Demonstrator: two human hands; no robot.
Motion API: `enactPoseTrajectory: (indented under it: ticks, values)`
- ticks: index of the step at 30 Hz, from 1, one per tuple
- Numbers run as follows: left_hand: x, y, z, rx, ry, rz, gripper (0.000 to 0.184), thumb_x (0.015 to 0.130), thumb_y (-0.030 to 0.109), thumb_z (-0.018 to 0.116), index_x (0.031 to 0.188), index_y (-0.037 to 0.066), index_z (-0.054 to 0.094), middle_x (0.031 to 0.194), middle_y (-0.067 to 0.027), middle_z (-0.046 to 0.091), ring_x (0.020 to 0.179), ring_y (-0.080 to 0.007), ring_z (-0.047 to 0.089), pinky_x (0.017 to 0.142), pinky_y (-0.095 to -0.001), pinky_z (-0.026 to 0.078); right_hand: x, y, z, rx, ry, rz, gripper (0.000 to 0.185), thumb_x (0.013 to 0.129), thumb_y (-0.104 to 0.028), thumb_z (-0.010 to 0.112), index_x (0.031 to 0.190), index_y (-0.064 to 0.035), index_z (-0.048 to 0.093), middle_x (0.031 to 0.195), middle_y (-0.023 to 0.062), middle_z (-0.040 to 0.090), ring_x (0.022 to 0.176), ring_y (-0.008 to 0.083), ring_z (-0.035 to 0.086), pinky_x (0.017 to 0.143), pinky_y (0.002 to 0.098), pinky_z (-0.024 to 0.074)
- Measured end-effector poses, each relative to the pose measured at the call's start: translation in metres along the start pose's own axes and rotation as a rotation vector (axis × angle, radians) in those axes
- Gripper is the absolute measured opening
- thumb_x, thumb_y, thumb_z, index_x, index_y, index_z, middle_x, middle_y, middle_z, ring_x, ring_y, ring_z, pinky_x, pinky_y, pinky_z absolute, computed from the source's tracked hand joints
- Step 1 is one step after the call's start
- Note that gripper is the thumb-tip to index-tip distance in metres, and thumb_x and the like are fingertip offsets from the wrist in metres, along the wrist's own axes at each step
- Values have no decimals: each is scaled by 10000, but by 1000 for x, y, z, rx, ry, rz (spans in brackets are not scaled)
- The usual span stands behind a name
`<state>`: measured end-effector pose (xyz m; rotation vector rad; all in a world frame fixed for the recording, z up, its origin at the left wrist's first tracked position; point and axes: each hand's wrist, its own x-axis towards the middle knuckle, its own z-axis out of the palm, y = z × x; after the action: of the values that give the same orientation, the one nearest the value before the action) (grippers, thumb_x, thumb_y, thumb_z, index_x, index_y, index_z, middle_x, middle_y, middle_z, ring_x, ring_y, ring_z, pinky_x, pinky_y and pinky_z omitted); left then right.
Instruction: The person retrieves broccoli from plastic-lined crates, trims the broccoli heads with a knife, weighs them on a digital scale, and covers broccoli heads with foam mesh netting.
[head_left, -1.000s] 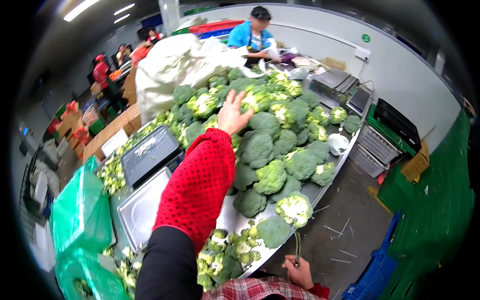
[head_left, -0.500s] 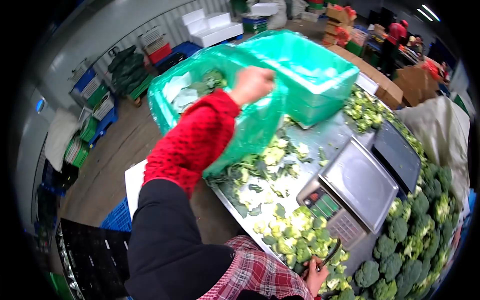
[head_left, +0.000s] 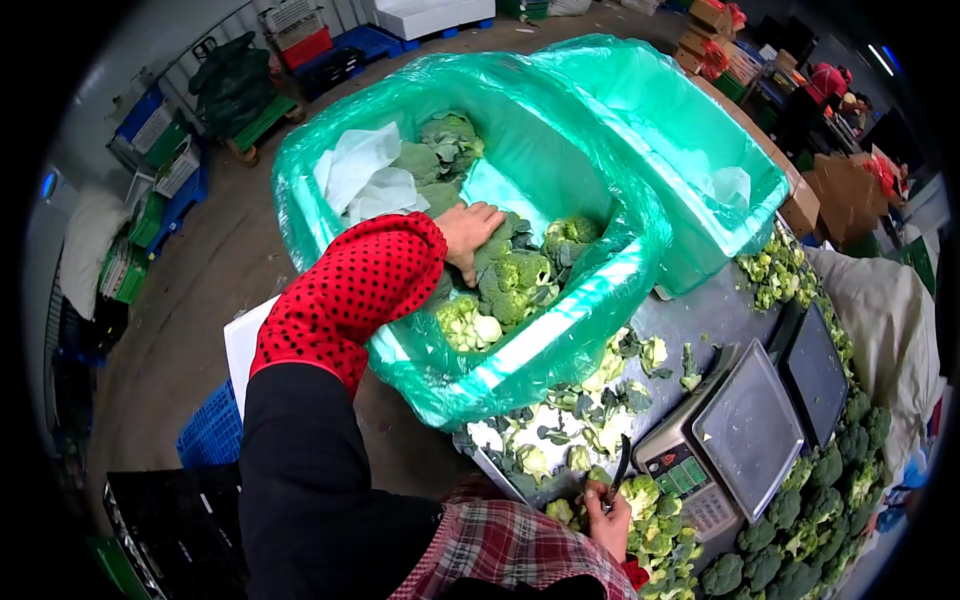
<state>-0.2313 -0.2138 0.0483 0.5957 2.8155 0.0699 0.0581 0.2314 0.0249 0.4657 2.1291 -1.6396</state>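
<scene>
My left hand [head_left: 472, 238], in a red dotted sleeve, reaches into a bin lined with green plastic [head_left: 520, 370]. Its fingers are spread and touch the broccoli heads [head_left: 515, 280] there; the palm side is hidden. White sheets [head_left: 362, 165] lie by more broccoli at the bin's far left. Low in the view, my right hand [head_left: 608, 520] is closed around a knife [head_left: 622, 462], whose dark, curved blade points up. Pale green broccoli pieces [head_left: 660, 535] lie beside that hand on the metal table [head_left: 690, 310].
A second green-lined bin [head_left: 745, 235] stands behind the first. On the right are a digital scale [head_left: 745, 430], a dark tray [head_left: 812, 375] and a heap of broccoli heads [head_left: 780, 550]. A blue crate [head_left: 212, 428] sits at lower left. Another person [head_left: 825, 85] is far back right.
My left hand has gone down from above the bin onto the broccoli inside it. The view has shifted, showing more of the bin's inside. My right hand still holds the knife.
</scene>
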Motion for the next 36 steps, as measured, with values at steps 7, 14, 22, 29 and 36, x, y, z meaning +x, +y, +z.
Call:
enactPoseTrajectory:
  ticks: [7, 14, 22, 29, 36]
  values:
    - [32, -23, -14, -196, -11, 3, 1115, 442, 357, 859, 1385, 5, 379, 1263, -211, 521, 1164, -383, 480, 996, -440, 409, 1, -3, 10, 43, 90, -3, 222, 902, -78, 636, 1061, 76, 637, 823, 79, 666, 732, 125, 619, 678, 269, 495]
    - [6, -8, -20, -185, 109, 20, 996, 436, 231, 858, 1304, -22, 441, 1217, -207, 524, 1138, -391, 472, 984, -429, 416, -19, 18, 0, 85, 161, 44, 208, 900, -71, 638, 1042, 82, 630, 839, 74, 663, 749, 136, 613, 691, 277, 480]
    - [-28, 9, -71, -98, 471, 128, 928, 442, 226, 835, 1274, 14, 485, 1189, -185, 524, 1119, -367, 496, 994, -421, 426, -13, 16, 4, 63, 160, 30, 214, 882, -77, 653, 1041, 67, 642, 788, 51, 648, 710, 115, 602, 643, 258, 471]
    - [-52, 31, -128, -515, 670, 26, 908, 531, 211, 856, 1324, 8, 463, 1251, -162, 555, 1209, -267, 512, 1041, -356, 398, 11, -1, 20, -25, 15, -69, 224, 908, -100, 638, 1070, 54, 637, 877, 54, 657, 779, 120, 593, 716, 270, 478]
    - [-42, 46, -68, -1247, 619, -56, 805, 601, 140, 730, 1332, -65, 465, 1272, -162, 552, 1174, -247, 532, 1043, -349, 380, 10, -18, 4, -294, 103, -333, 228, 879, -104, 628, 1075, 14, 630, 781, 116, 584, 719, 240, 541, 652, 349, 435]
